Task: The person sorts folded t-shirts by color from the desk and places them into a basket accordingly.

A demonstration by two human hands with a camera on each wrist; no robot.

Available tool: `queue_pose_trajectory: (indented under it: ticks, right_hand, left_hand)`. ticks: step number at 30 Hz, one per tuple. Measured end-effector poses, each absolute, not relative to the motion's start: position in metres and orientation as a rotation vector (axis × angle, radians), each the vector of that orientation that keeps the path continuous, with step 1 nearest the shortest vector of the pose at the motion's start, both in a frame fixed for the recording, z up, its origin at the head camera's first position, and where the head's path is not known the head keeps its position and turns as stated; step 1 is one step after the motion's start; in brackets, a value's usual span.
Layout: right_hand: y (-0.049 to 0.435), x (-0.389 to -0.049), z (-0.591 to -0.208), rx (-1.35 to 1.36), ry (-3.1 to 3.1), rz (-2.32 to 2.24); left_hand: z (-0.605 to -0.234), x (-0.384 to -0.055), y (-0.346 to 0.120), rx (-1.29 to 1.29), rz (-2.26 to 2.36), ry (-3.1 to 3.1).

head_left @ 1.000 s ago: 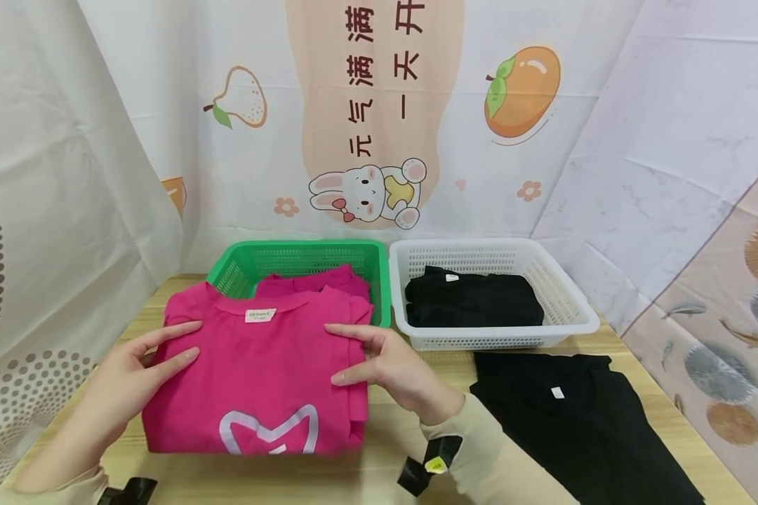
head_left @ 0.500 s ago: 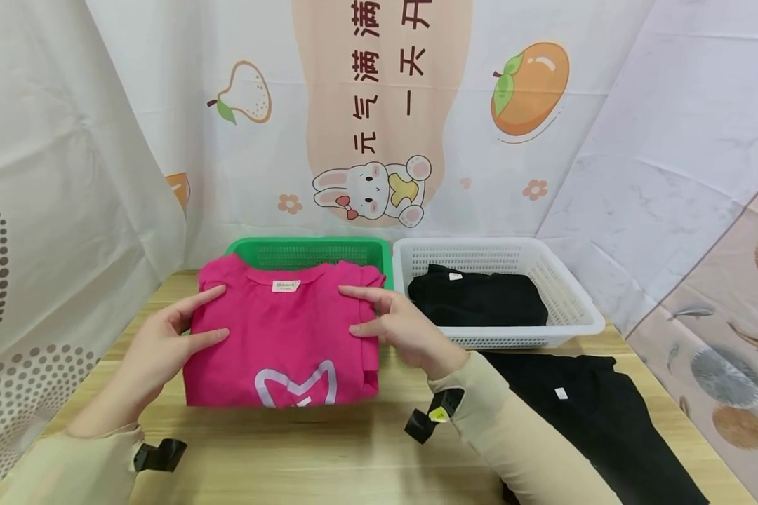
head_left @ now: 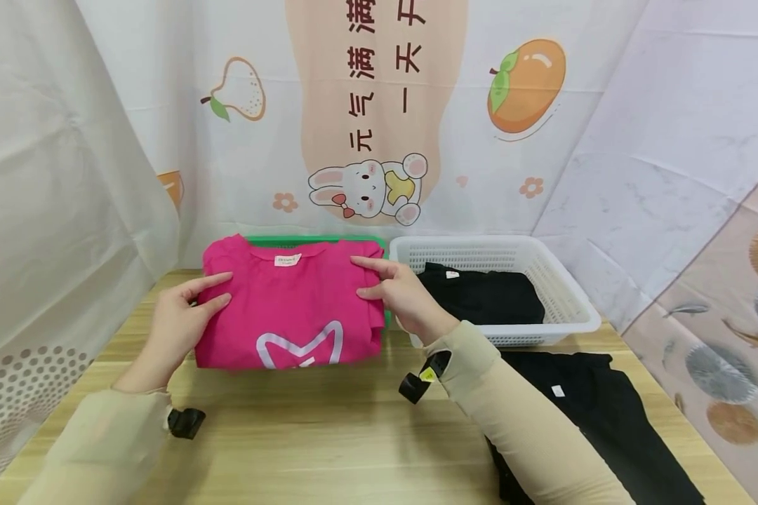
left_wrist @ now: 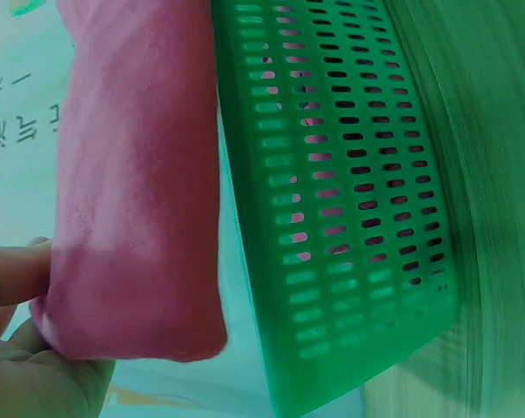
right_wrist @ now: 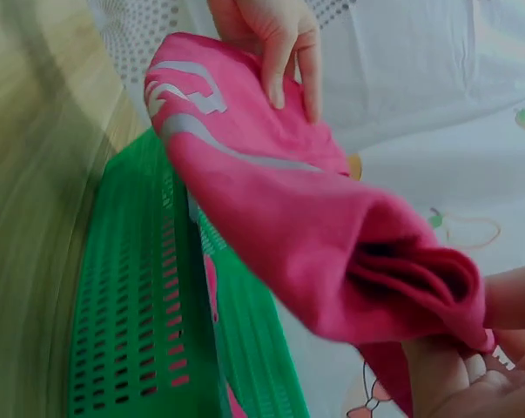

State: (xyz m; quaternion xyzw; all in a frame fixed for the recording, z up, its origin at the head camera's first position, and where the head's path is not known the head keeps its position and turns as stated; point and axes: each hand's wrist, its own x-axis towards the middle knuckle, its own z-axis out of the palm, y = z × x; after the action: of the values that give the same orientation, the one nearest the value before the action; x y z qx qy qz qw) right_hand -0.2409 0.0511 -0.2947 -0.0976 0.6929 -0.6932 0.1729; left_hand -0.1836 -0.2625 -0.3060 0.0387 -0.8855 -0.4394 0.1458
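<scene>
Pink shirt (head_left: 290,308), against the earlier frame: shifted away from the near edge, toward the backdrop, with both grips; now covering most of the green basket in the head view.
Surface (head_left: 303,449): wood-grained, beneath both baskets.
Green basket (left_wrist: 358,218): beneath and behind the pink shirt; pink cloth (right_wrist: 211,283) visible inside in the right wrist view.
White basket (head_left: 512,337): just beside the green one, on the right; holding a folded black garment (head_left: 493,298).
Pink shirt, placing: held above green rim level, judging by the wrist views; gap visible at the left end, contact elsewhere impossible to tell.
Pink shirt, long axis: side to side, roughly parallel to the basket's length; collar toward the backdrop, folded edge toward the near side; between the grips.
Right grip (head_left: 410,298): pinched on the right end, narrow, with layered folds inside; nearer to the white basket.
Left grip (head_left: 180,315): pinched on the left end, thumb and forefinger in front; well apart from the white basket.
Collar tag (head_left: 287,260): facing up, near the far edge.
</scene>
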Motion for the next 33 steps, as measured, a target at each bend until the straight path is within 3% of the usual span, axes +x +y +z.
queue_pose_trajectory:
  ticks: [17, 33]
  right_hand:
    - [0.056, -0.278, -0.299, -0.156, 2.023, -2.058]
    - [0.042, -0.300, -0.304, -0.090, 2.078, -2.109]
  left_hand:
    - [-0.287, -0.220, -0.258, 0.043, -1.177, -2.582]
    - [-0.281, -0.251, -0.255, 0.164, -1.119, -2.677]
